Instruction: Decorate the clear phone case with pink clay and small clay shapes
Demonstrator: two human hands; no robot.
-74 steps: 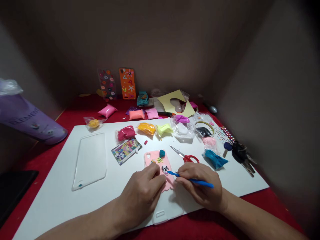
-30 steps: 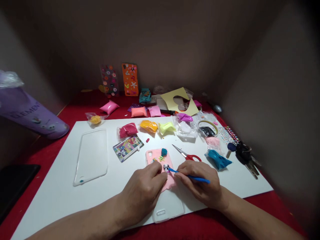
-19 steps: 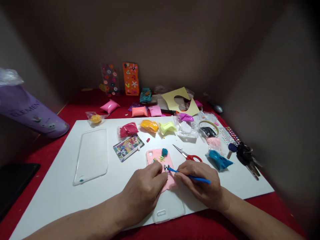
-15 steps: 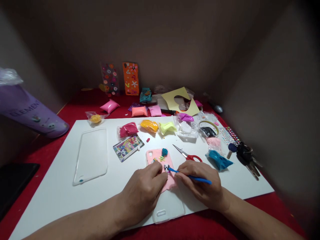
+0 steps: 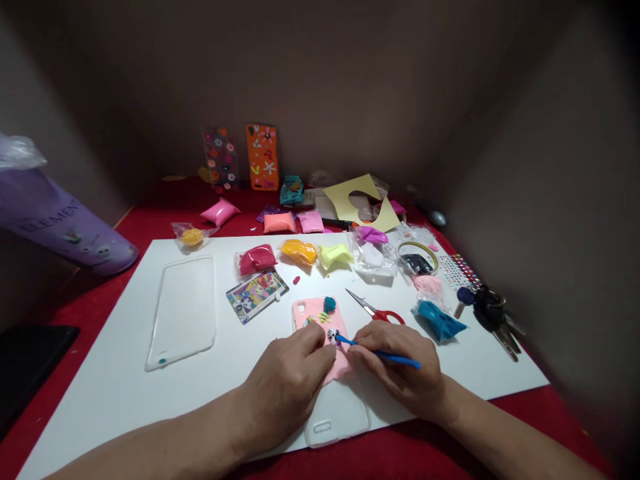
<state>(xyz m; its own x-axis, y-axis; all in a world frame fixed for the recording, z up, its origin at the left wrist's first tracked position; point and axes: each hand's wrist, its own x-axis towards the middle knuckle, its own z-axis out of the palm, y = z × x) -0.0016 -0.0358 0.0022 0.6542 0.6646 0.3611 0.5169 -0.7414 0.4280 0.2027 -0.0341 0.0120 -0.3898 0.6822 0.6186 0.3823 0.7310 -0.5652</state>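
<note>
A clear phone case partly covered in pink clay [image 5: 316, 319] lies on the white board [image 5: 125, 380] near its front edge. Small clay shapes sit on the pink layer, a teal blob and a black-and-white piece among them. My left hand [image 5: 286, 385] rests curled on the case's left side and presses it down. My right hand [image 5: 400, 373] pinches a thin blue modelling tool [image 5: 380, 353] whose tip touches the black-and-white piece.
Red-handled scissors [image 5: 377, 311] lie just beyond my right hand. Bags of coloured clay [image 5: 297, 252] line the board's far half. An empty clear case [image 5: 184, 311] lies at left, a picture card [image 5: 256, 292] beside it. Keys [image 5: 493, 312] sit at right, a purple tube [image 5: 65, 230] at far left.
Hardly anything has moved. Both hands stay on the pink case and the blue tool's tip keeps working at the same small piece. The view shifted slightly.
</note>
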